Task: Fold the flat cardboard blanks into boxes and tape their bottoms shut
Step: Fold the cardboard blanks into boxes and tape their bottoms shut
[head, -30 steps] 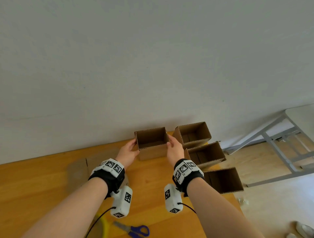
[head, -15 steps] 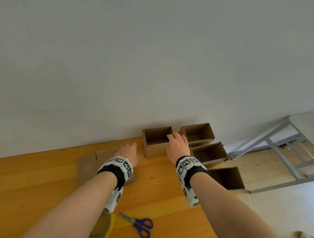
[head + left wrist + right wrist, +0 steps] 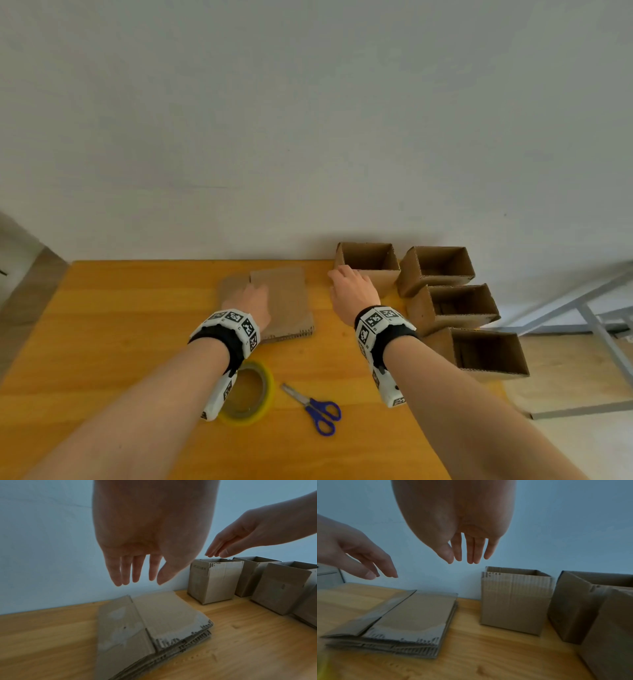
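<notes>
Left hand hovers loose-fingered above the stack of flat blanks, right hand empty too; only the head view catches tape roll and scissors nearer on the desk.

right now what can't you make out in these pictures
- Box bottoms and any tape on them: the four boxes stand upright in all views, so the bottoms are hidden.
- Blank count: the stack shows only blurred edges in both wrist views; the left hand hides part of it in the head view.
- Tape roll: partly behind the left wrist camera, head view.
- Both hands are open; the right hand hides its near box wall.
</notes>
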Motion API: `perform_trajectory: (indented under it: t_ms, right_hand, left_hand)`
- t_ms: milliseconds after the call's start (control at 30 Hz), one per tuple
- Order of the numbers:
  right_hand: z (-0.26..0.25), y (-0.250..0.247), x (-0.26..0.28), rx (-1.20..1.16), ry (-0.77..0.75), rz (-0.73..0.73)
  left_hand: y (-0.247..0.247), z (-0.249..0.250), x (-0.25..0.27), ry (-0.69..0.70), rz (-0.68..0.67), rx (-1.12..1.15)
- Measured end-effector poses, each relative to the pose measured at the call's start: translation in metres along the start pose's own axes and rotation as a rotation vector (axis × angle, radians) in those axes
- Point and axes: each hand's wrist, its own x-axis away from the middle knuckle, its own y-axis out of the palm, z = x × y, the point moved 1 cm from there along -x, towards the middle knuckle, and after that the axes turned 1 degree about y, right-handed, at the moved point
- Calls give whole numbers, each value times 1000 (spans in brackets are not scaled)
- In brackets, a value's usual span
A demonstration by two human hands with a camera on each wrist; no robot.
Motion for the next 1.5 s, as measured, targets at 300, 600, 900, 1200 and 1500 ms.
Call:
perform_trajectory:
  t_ms: [300, 600, 900, 1200, 1500]
  right_hand:
    - [-55, 34, -3, -8, -48, -111]
    - [-77, 71, -22, -94, 67, -217]
    - [-65, 106, -45, -285, 407, -341]
    - [-58, 103, -42, -480, 527, -245]
    - [-36, 73, -11, -685, 522, -89]
  left_hand:
    - [26, -64, 21, -86, -31, 135]
    - [54, -101, 5, -164, -84, 372]
    - [71, -104, -21, -246, -94, 676]
    - [71, -102, -29, -351, -3, 883]
    - [53, -96, -5, -224, 121, 863]
